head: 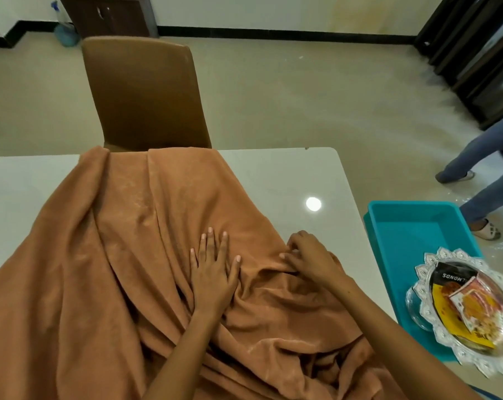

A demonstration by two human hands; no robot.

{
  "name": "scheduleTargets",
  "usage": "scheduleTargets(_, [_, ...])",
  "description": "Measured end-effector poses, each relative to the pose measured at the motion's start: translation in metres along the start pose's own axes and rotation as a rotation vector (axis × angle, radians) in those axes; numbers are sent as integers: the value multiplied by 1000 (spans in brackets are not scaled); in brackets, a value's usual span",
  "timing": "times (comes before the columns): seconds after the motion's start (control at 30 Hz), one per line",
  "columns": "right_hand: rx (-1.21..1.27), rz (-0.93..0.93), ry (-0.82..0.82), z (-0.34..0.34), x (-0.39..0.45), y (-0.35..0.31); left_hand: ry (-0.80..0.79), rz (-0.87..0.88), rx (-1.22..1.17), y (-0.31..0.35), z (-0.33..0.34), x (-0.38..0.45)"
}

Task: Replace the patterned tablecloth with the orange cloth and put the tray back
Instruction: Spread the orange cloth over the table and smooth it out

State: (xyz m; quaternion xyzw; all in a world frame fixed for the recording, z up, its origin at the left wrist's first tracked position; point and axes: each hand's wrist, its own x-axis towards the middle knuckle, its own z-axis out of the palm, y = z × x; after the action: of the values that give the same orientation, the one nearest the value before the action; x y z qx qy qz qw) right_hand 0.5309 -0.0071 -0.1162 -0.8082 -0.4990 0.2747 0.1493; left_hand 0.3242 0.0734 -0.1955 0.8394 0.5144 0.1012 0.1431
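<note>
soft, even indoor light, moderately bright, slightly warm cast. 1 round glare spot on the glossy white table [287, 180], reflecting an overhead lamp. pale sheen on the floor [302, 90] toward the upper right. shadows faint, only in the folds of the orange cloth [146, 226] and under the left hand [214, 274]. wide-angle bending at the edges; chair [143, 93] leans. overall mild softness, smeared detail near the right corners.

My left hand [214, 269] lies flat, palm down, fingers spread and pointing far. My right hand [308, 256] is just to its right, fingers curled and pinching. Both arms reach forward.
</note>
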Motion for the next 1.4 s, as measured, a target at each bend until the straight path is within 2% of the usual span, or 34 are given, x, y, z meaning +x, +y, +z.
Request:
scheduleTargets(0.07, [203, 113, -4, -9, 6, -9, 0, -1, -12, 0, -1, 0])
scheduleTargets(0.17, [468, 268, -147, -30, 17, -17, 2, 9, -17, 1, -1, 0])
scheduleTargets(0.2, [569, 292, -155, -37, 21, -19, 0, 9, -21, 1, -1, 0])
scheduleTargets(0.23, [695, 302, -88, -42, 27, -20, -1, 7, -24, 0, -1, 0])
scheduleTargets(0.27, [830, 301, 61, -46, 32, -21, -2, 3, -29, 0, -2, 0])
scheduleTargets(0.33, [996, 237, 547, -53, 37, -20, -6, 1, -37, 1, -2, 0])
scheduleTargets(0.37, [928, 163, 783, -53, 37, -17, -6, 7, -34, 2, -2, 0])
scheduleTargets(0.4, [771, 82, 928, -51, 36, -13, -8, 12, -28, 2, -3, 0])
scheduleTargets(0.43, [580, 24, 962, -47, 34, -9, -10, 15, -21, 2, -3, 0])
scheduleTargets(0.53, [201, -94, 737, -21, 37, 0, -10, 22, 10, 1, -3, 0])
scheduleTargets(0.63, [131, -100, 481, -3, 62, -25, -30, 44, 21, 1, -2, -3])
scheduleTargets(0.73, [78, -87, 124, 14, 99, -66, -55, 42, 0, 3, -5, -3])
scheduleTargets(0.8, [-118, -285, -54, 33, 116, -71, -66, 28, -38, 5, -8, -2])
scheduleTargets(0.83, [-236, -385, -89, 41, 122, -65, -58, 24, -68, 5, -9, 0])
scheduleTargets(0.87, [-313, -429, -87, 47, 128, -53, -50, 32, -93, 7, -12, 4])
scheduleTargets(0.93, [-336, -377, 7, 45, 135, -31, -27, 95, -102, 10, -20, 13])
scheduleTargets(1.03, [-309, -178, 175, 24, 133, 6, 59, 149, -43, 13, -30, 35])
scheduleTargets(1.13, [-314, 35, 277, 0, 119, 60, 115, 75, -13, 9, -36, 57])
scheduleTargets(1.2, [-341, 196, 354, -13, 103, 82, 92, 43, 25, 3, -36, 66])
scheduleTargets(1.33, [-318, 480, 404, -34, 102, 63, -44, 78, 56, -1, -15, 62])
scheduleTargets(1.4, [-166, 444, 478, -31, 111, 33, -72, 107, 47, 3, -2, 51])
